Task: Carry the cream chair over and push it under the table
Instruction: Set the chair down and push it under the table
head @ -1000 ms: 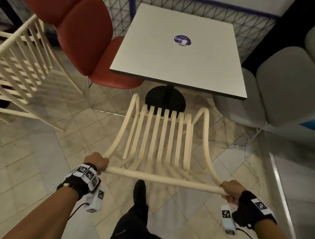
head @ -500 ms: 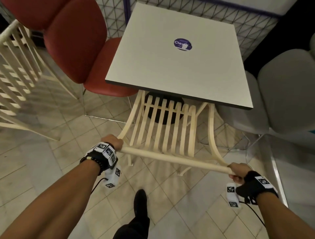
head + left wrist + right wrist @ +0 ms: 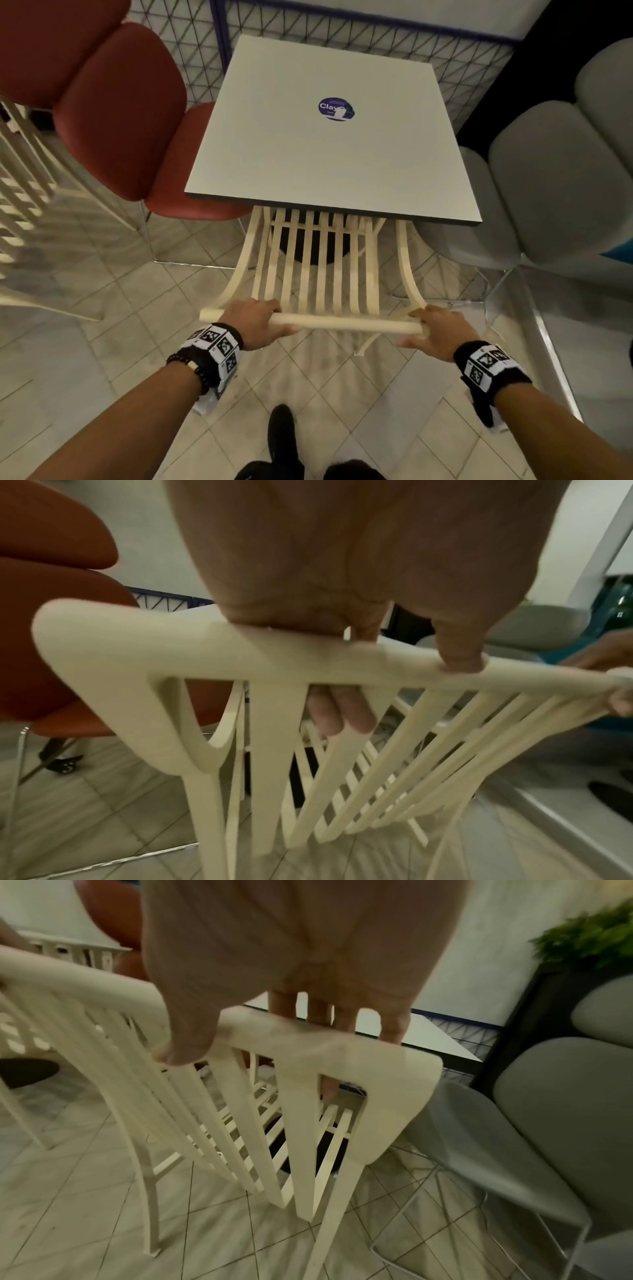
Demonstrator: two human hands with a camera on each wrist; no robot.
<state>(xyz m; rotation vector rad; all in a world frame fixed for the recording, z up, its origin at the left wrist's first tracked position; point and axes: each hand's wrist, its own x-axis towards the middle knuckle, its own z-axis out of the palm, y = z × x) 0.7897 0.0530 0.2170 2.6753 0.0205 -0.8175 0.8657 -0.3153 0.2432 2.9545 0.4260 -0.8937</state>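
The cream slatted chair (image 3: pixel 323 274) stands in front of me with its seat hidden under the near edge of the square white table (image 3: pixel 329 144). Only its backrest slats and top rail (image 3: pixel 346 323) show. My left hand (image 3: pixel 255 322) grips the rail near its left end, fingers curled over it and thumb along the near side; the left wrist view shows the fingertips (image 3: pixel 339 715) wrapped behind the rail (image 3: pixel 219 656). My right hand (image 3: pixel 433 330) holds the rail's right end, fingers draped over the corner (image 3: pixel 342 1047) and thumb (image 3: pixel 185 1047) underneath.
A red padded chair (image 3: pixel 113 113) is at the table's left side and grey padded chairs (image 3: pixel 555 185) are at its right. Another cream slatted chair (image 3: pixel 24 192) stands far left. A wire mesh fence (image 3: pixel 342 37) runs behind the table. My dark shoe (image 3: pixel 281 431) is on the tiled floor.
The chair has gone forward, its seat sliding under the table. Both hands went forward with the rail; the right hand's grip has loosened, its fingers now draped over the rail's end.
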